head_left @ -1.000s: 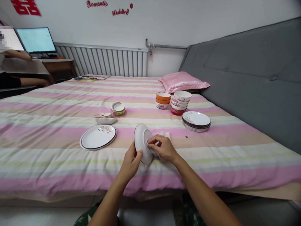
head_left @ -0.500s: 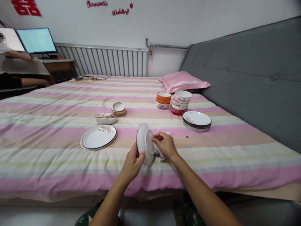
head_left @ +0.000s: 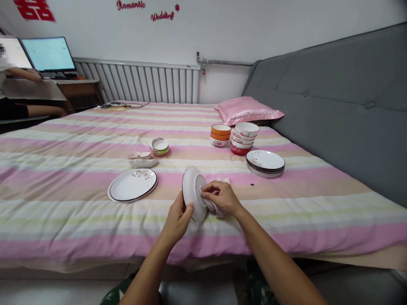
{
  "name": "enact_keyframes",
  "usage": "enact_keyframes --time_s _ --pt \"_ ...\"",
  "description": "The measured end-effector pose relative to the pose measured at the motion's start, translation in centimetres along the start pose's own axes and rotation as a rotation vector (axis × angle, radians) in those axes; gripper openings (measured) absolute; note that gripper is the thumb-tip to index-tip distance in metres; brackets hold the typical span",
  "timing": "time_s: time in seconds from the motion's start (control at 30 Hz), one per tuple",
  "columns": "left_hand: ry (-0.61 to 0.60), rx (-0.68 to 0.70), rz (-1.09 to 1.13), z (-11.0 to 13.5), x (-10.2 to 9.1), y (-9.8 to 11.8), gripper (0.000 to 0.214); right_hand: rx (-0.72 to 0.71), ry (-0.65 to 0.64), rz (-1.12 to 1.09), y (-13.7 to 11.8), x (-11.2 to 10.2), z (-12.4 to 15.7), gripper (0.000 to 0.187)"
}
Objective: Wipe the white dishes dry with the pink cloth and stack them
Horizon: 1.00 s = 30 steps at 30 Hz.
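Note:
My left hand [head_left: 179, 217] grips the lower rim of a white plate [head_left: 190, 193], which is tilted on edge with its underside facing right. Bunched in my right hand [head_left: 222, 196] is a pale cloth [head_left: 214, 209], pressed against the foot ring of that plate. Left of my hands, a large oval plate [head_left: 132, 185] with a dark rim and floral print lies on another. Behind it sit small dishes [head_left: 143, 162] and a stack of little bowls [head_left: 160, 146]. Rightward stands a stack of plates [head_left: 266, 161].
Orange and white bowls [head_left: 220, 134] and a taller bowl stack [head_left: 244, 138] stand farther back, near a pink pillow [head_left: 248, 109]. A striped bedspread [head_left: 70, 219] lies beneath everything. A grey headboard [head_left: 339, 99] rises at right. At far left, a person [head_left: 12, 92] sits beside monitors [head_left: 48, 53].
My right hand and the cloth have shifted slightly left across the plate's underside. The plate has moved a little left too, still in my left hand.

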<state>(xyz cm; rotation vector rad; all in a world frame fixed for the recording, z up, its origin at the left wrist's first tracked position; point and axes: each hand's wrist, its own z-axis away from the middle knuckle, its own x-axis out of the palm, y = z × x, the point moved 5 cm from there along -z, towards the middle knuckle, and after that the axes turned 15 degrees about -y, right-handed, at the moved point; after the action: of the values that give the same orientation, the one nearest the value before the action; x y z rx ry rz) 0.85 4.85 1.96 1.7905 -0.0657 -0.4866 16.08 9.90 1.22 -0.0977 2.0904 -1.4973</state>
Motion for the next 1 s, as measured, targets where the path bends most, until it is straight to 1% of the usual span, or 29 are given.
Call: enact_keyframes --time_s 0.07,0.17,0.23,0.3,0.5,0.57,0.63,0.73,0.87,1.0 --pt "-0.015 0.001 -0.002 0.0 0.1 0.1 0.029 0.01 0.056 -0.009 0.2 -0.1 -0.1 0.015" --pt "-0.023 -0.003 -0.001 0.1 0.1 0.1 0.029 0.074 0.128 -0.006 1.1 -0.4 -0.3 0.017" --pt "-0.014 -0.008 -0.002 0.1 0.0 0.0 0.029 0.115 0.14 -0.005 1.7 -0.5 -0.3 0.016" --pt "-0.003 -0.012 0.004 0.0 -0.1 -0.1 0.03 0.121 0.108 -0.006 2.0 -0.5 -0.3 0.015" --pt "0.014 -0.005 0.016 0.0 -0.2 0.0 0.031 0.055 -0.12 -0.001 0.9 0.0 0.1 0.015" --pt "0.001 0.004 0.003 -0.1 -0.2 0.0 0.029 0.029 -0.154 -0.005 0.3 0.2 0.2 0.015" --pt "-0.015 0.009 -0.017 0.0 0.0 -0.1 0.028 -0.006 -0.15 -0.014 -0.4 0.3 0.2 0.015" --pt "-0.04 0.01 -0.053 0.0 0.2 -0.2 0.028 -0.066 -0.076 -0.043 -1.1 0.3 0.1 0.014" --pt "-0.097 0.009 -0.078 0.3 0.9 0.2 0.025 -0.12 0.093 -0.119 -1.5 -0.2 -0.1 0.013" --pt "-0.153 0.014 -0.101 0.5 1.5 1.0 0.026 -0.11 0.246 -0.173 -1.1 -1.0 -0.3 0.018"
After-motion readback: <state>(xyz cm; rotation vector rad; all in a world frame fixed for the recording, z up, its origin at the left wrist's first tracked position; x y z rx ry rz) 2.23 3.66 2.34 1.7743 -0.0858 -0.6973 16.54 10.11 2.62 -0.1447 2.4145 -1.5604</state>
